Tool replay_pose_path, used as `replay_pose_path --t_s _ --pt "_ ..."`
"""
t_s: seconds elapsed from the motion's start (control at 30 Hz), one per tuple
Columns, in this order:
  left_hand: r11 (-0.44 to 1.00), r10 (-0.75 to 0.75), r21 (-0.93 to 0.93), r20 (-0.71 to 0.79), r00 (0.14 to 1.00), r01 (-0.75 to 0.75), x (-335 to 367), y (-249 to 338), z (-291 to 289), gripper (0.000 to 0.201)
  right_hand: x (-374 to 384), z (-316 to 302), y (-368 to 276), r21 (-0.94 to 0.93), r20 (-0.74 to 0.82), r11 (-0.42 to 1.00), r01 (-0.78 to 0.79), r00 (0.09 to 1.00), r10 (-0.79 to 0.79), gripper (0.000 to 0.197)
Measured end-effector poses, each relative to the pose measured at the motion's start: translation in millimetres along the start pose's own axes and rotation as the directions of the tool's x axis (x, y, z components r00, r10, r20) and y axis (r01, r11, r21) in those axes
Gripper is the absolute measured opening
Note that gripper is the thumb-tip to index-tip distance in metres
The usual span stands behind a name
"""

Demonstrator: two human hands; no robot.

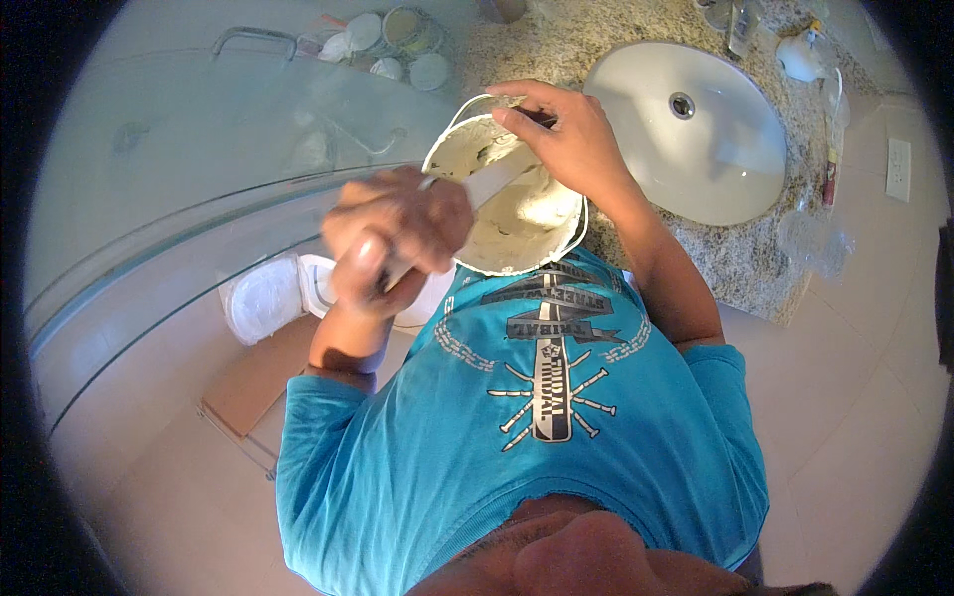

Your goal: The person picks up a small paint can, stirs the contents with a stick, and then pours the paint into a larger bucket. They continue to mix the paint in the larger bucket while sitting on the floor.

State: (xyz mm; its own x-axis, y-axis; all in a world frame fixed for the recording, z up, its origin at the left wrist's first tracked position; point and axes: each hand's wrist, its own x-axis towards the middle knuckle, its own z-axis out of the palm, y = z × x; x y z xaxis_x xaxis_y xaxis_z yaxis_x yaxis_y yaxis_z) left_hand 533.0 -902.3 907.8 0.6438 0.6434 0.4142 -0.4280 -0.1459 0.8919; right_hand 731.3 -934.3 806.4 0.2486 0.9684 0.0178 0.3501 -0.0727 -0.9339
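A white bucket (462, 152) with a thin wire handle is held tilted in front of my blue shirt, by the counter's edge. Pale, creamy paste (545, 204) coats its inside. My right hand (568, 124) grips the far right of the rim, with the thumb on the inner side. Closed around the handle of a putty knife (493, 183), my left hand (397, 230) is above the bucket's left side. The knife's pale, broad blade reaches into the bucket; it is blurred, and the fingers hide most of the handle.
An oval sink (735, 164) is set in the speckled granite counter (686, 248) at right. A white bottle (800, 57) and crumpled clear plastic (817, 241) are beside it. Left are a glass panel (199, 129), a toilet (318, 283) and a brown board (248, 382).
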Motion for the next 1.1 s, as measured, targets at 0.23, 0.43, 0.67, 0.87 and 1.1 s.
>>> replay_pose_path --t_s 0.23,0.43,0.67,0.87,1.1 --pt "0.945 -0.309 -0.104 0.034 0.95 0.311 -12.9 -38.4 1.4 0.056 1.2 -3.1 3.7 0.054 0.054 0.994 -0.092 0.995 0.089 0.033" --pt "0.938 -0.343 0.037 -0.01 0.939 0.344 -17.7 -6.8 -15.2 0.058 -1.3 -0.6 3.6 0.028 0.011 0.999 -0.018 1.0 0.018 0.031" --pt "0.983 -0.18 -0.064 -0.1 0.979 0.174 -5.9 0.7 -5.7 0.054 3.1 6.5 1.6 0.091 0.055 0.996 -0.01 0.998 0.005 0.031" --pt "0.932 -0.297 -0.199 0.068 0.953 0.304 -15.3 -46.6 -1.7 0.053 4.6 3.3 -1.5 0.077 0.089 0.993 -0.089 0.993 0.082 0.031" --pt "0.918 -0.38 -0.076 0.105 0.919 0.388 -14.0 -1.7 -24.6 0.054 -0.3 1.8 4.5 0.13 0.09 0.99 -0.053 0.995 0.042 0.031"
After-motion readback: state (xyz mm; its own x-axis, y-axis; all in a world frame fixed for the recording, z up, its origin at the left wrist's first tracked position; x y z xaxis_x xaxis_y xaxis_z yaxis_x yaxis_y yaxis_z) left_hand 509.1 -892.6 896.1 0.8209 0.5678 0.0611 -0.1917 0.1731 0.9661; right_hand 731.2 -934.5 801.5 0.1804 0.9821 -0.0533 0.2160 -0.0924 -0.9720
